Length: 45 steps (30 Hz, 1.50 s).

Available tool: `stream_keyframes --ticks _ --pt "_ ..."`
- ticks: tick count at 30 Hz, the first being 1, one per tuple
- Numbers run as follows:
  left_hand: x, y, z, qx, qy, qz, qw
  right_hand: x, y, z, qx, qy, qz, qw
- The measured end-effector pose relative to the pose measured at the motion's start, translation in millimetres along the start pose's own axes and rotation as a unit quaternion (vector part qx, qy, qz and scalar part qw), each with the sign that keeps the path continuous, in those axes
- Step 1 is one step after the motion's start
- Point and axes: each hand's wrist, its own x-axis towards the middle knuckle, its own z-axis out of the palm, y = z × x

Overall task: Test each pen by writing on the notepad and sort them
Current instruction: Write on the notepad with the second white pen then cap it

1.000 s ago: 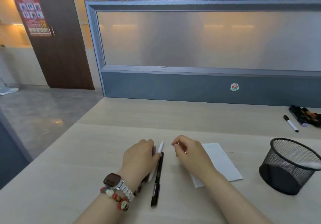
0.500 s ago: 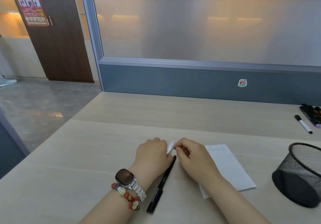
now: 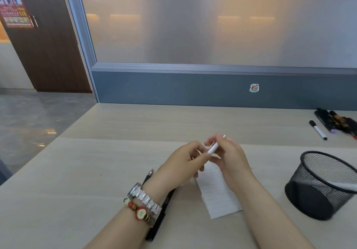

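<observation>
Prepping the white pen for its test scribble is my read of the step. The pen is in the air between both hands, tilted with the far end up, just above the top edge of the notepad and not touching the paper. Left hand pinches the near end between thumb and curled fingers. Right hand pinches the upper barrel, thumb and forefinger closed on it. Can't tell if a cap is coming off or a tip is being twisted out; the nib is hidden. To do it well: pull or turn straight along the barrel with a short stroke, so a cap doesn't skip off across the counter, and park any cap in the left hand, not loose. Then the right hand goes to a writing grip low on the barrel. Left hand goes flat on the notepad, which looks thin and light and will likely slide. Make a few firm strokes on a blank patch. Black pen lies on the counter partly under the left wrist, tip pointing away; don't roll it with the forearm. Mesh cup stands right of the notepad, near it, with something white inside. Markers lie far right, well apart. Which spot means "works" isn't shown.
</observation>
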Motion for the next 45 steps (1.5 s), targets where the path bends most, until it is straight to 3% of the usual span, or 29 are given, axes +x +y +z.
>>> stream_keyframes --ticks 2,5,10,15,24,26,28,30,31,33,35,37,40,45 --pt "0 -3 0 -0.019 0.0 -0.002 1.0 3 -3 -2 0.159 -0.018 0.032 0.987" --pt "-2 -3 0 -0.06 -0.012 -0.019 0.998 4 -6 -3 0.364 -0.03 0.109 0.925" --pt "-3 2 4 -0.102 -0.077 -0.048 0.991 2 -6 -10 0.428 -0.039 0.172 0.886" --pt "-6 5 7 -0.114 -0.128 -0.063 0.983 1 -9 -8 0.39 -0.017 0.177 0.904" --pt "-6 7 6 -0.135 -0.104 -0.078 0.982 2 -8 -2 0.334 -0.035 0.121 0.934" --pt "-6 7 4 -0.143 -0.081 -0.078 0.983 3 -7 -2 0.265 -0.048 0.101 0.958" --pt "-6 7 1 -0.15 -0.052 -0.075 0.984 2 -5 -2 0.083 -0.027 0.053 0.995" --pt "-6 6 -1 -0.147 -0.029 -0.066 0.986 -2 -5 -3 -0.11 -0.01 -0.003 0.994" --pt "-5 6 -2 -0.142 -0.023 -0.06 0.988 -4 -4 -4 -0.154 -0.017 -0.01 0.988" --pt "-6 5 -2 -0.134 -0.021 -0.047 0.99 -6 -2 -6 -0.156 -0.046 0.009 0.987" --pt "-6 4 -1 -0.126 -0.018 -0.036 0.991 -7 -4 -9 -0.116 -0.026 0.023 0.993" --pt "-5 0 -3 -0.089 0.016 -0.031 0.995 -5 -10 -16 -0.067 0.037 0.004 0.997" --pt "-3 -11 -5 0.057 0.077 -0.011 0.995 -4 -21 -36 -0.067 0.089 -0.038 0.993" --pt "-4 -18 2 0.257 0.04 0.038 0.965 -2 -13 -56 -0.088 0.095 -0.047 0.99"
